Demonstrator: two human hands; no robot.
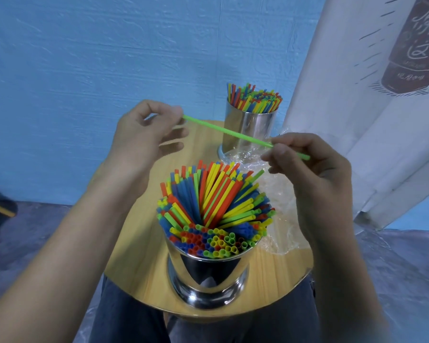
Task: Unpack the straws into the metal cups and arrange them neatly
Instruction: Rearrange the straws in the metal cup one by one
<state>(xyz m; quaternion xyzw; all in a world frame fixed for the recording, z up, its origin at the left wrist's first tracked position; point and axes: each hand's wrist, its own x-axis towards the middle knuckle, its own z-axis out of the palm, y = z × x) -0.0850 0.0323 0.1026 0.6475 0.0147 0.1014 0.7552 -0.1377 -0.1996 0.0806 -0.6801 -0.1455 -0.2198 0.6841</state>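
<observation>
Straw (228, 131) spans left hand (144, 134) to right hand (312, 167), pinched in each grip.

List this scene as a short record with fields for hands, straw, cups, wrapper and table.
left hand: pinches one end of the green straw
right hand: pinches the straw near its other end
near cup: packed with mixed-colour straws, fanned out
far cup: also full, standing upright
wrapper: clear plastic, crumpled beside the near cup
table: round, wooden, bears both cups
</observation>
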